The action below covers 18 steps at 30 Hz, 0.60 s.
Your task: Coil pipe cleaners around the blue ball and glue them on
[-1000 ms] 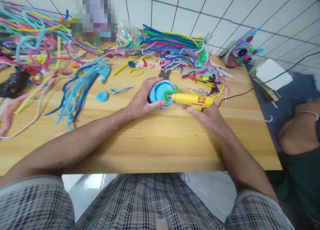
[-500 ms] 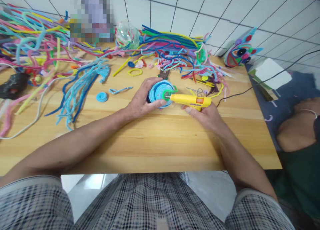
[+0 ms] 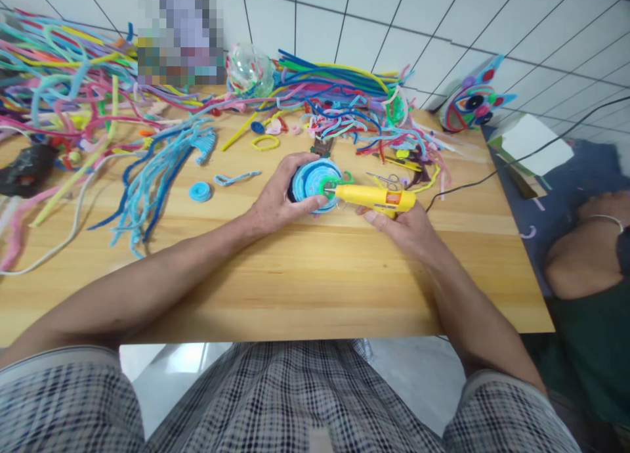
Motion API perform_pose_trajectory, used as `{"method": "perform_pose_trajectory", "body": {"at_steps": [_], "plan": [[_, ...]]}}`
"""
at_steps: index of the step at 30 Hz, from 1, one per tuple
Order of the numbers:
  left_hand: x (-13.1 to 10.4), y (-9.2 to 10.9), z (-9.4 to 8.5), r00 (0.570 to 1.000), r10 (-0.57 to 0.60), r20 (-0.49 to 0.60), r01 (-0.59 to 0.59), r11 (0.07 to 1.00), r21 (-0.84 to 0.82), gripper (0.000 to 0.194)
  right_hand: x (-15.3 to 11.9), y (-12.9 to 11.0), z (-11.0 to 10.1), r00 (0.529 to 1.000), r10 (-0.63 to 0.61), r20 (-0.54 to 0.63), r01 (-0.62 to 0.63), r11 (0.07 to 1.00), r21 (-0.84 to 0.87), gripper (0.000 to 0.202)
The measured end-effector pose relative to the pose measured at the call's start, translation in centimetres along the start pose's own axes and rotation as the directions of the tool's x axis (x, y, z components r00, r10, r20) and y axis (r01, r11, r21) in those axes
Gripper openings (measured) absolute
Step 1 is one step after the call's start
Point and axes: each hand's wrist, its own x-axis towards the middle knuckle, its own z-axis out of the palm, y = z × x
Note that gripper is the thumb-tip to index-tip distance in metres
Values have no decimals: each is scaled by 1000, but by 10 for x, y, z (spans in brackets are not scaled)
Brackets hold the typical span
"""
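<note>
My left hand (image 3: 285, 194) is wrapped round the side of a blue round piece coiled from pipe cleaners (image 3: 314, 180), with a green part at its right. My right hand (image 3: 401, 226) grips a yellow glue gun (image 3: 377, 195) by its handle. The gun points left, and its metal nozzle is at the green part; whether it touches, I cannot tell. Left of my left hand lie a small blue coil (image 3: 199, 191) and a short bent blue pipe cleaner (image 3: 237, 176).
Blue pipe cleaners (image 3: 152, 177) and mixed coloured ones (image 3: 339, 79) cover the table's back and left. Scissors (image 3: 388, 180) lie beyond the glue gun. A clear ball (image 3: 250, 69) and a decorated mask (image 3: 472, 104) stand by the wall. Another person's arm (image 3: 583, 256) is at right.
Almost nothing differs. Both hands keep their hold on the coiled piece and the glue gun in nearly the same place.
</note>
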Motion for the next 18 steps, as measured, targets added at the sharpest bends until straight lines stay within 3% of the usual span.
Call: {"method": "perform_pose_trajectory", "body": {"at_steps": [10, 15, 18], "plan": [[1, 0, 2, 999, -37, 6, 37, 996, -78, 79, 1, -3, -2, 999, -8, -36, 9, 999, 37, 34], [1, 0, 1, 998, -58, -6, 57, 995, -86, 76, 9, -12, -24, 961, -48, -271, 61, 997, 39, 42], [2, -3, 1, 998, -58, -13, 57, 995, -85, 76, 12, -7, -65, 858, -78, -507, 74, 997, -27, 37]]}}
